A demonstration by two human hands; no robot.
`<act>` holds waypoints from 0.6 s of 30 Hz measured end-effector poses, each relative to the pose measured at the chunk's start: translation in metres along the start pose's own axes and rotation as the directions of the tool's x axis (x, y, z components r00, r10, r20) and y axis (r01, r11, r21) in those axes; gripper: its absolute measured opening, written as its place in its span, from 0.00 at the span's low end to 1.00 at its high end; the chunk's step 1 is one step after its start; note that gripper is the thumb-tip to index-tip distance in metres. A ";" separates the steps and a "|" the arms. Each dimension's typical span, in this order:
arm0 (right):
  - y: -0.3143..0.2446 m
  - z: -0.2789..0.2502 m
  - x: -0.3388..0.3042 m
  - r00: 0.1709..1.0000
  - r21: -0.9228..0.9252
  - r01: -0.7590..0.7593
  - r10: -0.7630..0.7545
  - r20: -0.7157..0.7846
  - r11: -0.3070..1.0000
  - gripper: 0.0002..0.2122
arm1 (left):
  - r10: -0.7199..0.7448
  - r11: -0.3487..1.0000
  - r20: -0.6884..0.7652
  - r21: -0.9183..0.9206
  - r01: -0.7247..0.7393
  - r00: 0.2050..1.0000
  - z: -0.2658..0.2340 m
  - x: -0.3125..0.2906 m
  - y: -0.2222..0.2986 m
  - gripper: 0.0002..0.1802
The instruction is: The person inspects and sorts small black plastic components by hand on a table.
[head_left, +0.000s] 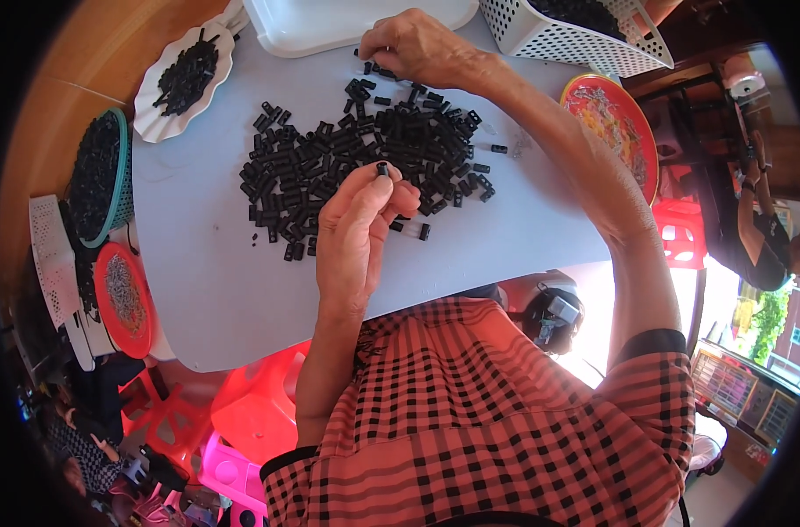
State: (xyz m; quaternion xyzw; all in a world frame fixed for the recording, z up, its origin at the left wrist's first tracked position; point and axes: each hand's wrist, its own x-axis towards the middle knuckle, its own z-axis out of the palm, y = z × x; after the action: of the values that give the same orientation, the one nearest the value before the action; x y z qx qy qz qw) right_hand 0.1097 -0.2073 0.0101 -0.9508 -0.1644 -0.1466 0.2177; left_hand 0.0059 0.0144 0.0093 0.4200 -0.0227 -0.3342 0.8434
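A heap of small black plastic cylinders [312, 167], several with side holes, is spread over the pale table. Above its near edge my left hand [352, 233] pinches one black plastic cylinder [382, 169] upright between thumb and forefinger. My right hand [413, 48] reaches across to the far side of the heap, next to the white tray [286, 39]. Its fingers are curled down over a few black and clear pieces; whatever is between the fingertips is hidden. A few clear plastic bits [518, 143] lie right of the heap.
A white scalloped dish [145, 110] of thin black parts stands far left, a white perforated basket [540, 35] far right. A red-rimmed plate [648, 167] holds small metallic and yellow parts. Left of the table are a green basket [122, 176] and red plate [145, 338]. Other people sit nearby.
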 end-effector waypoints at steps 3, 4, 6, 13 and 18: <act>0.003 -0.006 0.000 0.999 0.045 0.042 -0.041 -0.024 0.998 0.08 | 0.012 1.000 0.009 -0.001 -0.012 1.000 -0.001 0.000 -0.001 0.10; 0.002 -0.006 -0.001 0.999 0.044 0.041 -0.040 -0.026 0.998 0.08 | 0.007 1.000 0.007 0.007 -0.007 1.000 -0.001 0.000 -0.001 0.10; -0.003 -0.004 -0.002 0.995 0.005 0.033 -0.034 0.093 0.999 0.05 | 0.003 1.000 0.006 0.016 -0.003 1.000 -0.001 0.000 -0.001 0.10; -0.014 0.002 0.000 0.990 -0.205 0.091 -0.066 0.128 0.974 0.03 | 0.008 0.999 0.005 0.032 -0.009 1.000 -0.001 -0.001 -0.002 0.10; -0.015 -0.001 0.002 0.993 -0.265 0.074 -0.045 0.113 0.961 0.03 | 0.016 1.000 0.000 0.027 -0.016 1.000 0.000 0.002 -0.002 0.10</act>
State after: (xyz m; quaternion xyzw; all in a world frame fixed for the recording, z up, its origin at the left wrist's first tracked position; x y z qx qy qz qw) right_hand 0.1059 -0.1943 0.0170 -0.9727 -0.1827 -0.1233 0.0730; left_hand 0.0064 0.0127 0.0070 0.4311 -0.0307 -0.3270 0.8404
